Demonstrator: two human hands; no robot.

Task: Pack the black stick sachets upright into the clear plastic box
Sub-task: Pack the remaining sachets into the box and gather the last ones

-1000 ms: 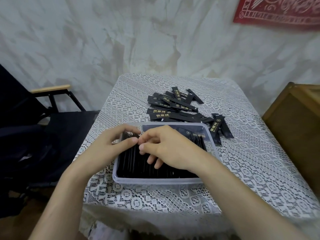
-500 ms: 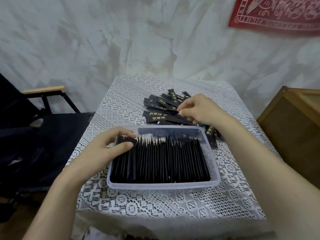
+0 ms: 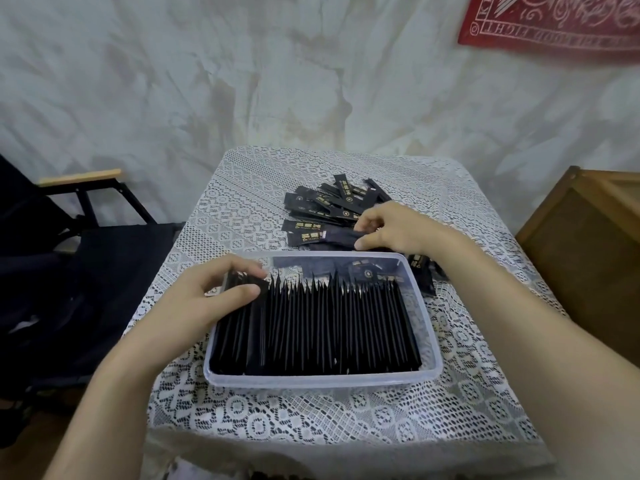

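Observation:
A clear plastic box (image 3: 322, 379) sits on the lace-covered table, holding a dense row of black stick sachets (image 3: 329, 327) standing on edge. My left hand (image 3: 207, 299) pinches the leftmost packed sachets at the box's far left corner. Behind the box lies a loose pile of black sachets (image 3: 329, 206) with gold print. My right hand (image 3: 398, 230) reaches over the box's far rim and pinches one loose sachet (image 3: 332, 235) from that pile. A few more sachets (image 3: 420, 275) lie to the right of the box, partly hidden by my right forearm.
The small table (image 3: 467, 393) has a white lace cloth and stands against a mottled white wall. A black folding chair (image 3: 86, 244) with a wooden armrest stands on the left. A wooden cabinet (image 3: 595, 254) stands close on the right.
My right hand left the box, reached back to the loose pile and took hold of a sachet there. My left hand stayed at the left end of the packed row.

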